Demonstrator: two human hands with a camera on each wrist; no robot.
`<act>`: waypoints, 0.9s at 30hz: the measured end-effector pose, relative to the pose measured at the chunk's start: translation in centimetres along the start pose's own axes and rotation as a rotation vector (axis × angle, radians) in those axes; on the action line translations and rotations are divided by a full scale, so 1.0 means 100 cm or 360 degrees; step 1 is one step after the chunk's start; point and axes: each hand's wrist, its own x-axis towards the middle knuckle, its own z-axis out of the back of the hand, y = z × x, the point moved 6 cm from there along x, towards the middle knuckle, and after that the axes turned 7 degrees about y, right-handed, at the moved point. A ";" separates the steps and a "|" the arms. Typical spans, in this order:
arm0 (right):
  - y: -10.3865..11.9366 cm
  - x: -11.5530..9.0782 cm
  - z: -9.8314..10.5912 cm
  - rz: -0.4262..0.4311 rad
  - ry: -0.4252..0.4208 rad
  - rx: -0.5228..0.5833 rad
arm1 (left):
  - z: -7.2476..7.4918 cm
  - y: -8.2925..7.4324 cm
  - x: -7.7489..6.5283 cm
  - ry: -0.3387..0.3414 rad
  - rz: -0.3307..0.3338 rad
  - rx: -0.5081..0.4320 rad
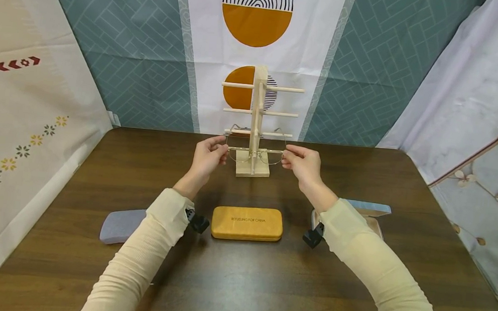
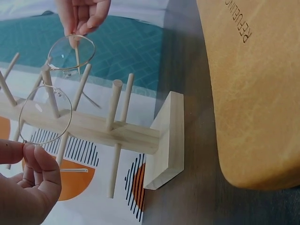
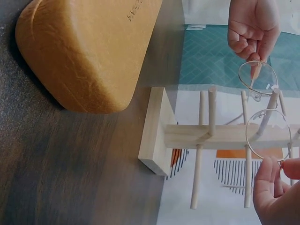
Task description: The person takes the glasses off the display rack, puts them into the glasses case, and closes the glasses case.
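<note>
Thin gold-rimmed eyeglasses [image 1: 271, 151] are at the lower part of a pale wooden display stand [image 1: 258, 106], their two lenses on either side of its post. My left hand [image 1: 208, 159] pinches the left end of the frame between thumb and fingers. At the other end, my right hand [image 1: 304, 166] pinches the frame near the hinge. In the left wrist view, the bridge lies by the tip of a wooden peg [image 2: 50, 91]; whether it bears on the peg I cannot tell. The temples point back toward the wall.
A yellow glasses case [image 1: 247, 224] with printed lettering lies closed in front of the stand. Left of it is a grey-blue case [image 1: 119, 226], partly behind my left sleeve. An open case with a blue lid [image 1: 372, 207] sits partly hidden by my right forearm. Patterned cloths hang behind the table.
</note>
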 end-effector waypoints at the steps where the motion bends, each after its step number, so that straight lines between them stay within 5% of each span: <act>1: 0.000 0.000 0.000 0.0000 -0.0001 0.0010 | 0.000 0.000 0.000 0.0006 -0.0001 -0.0003; 27: 0.012 -0.010 0.001 0.0047 0.0014 0.0075 | -0.001 -0.014 -0.011 0.0025 -0.0075 -0.0073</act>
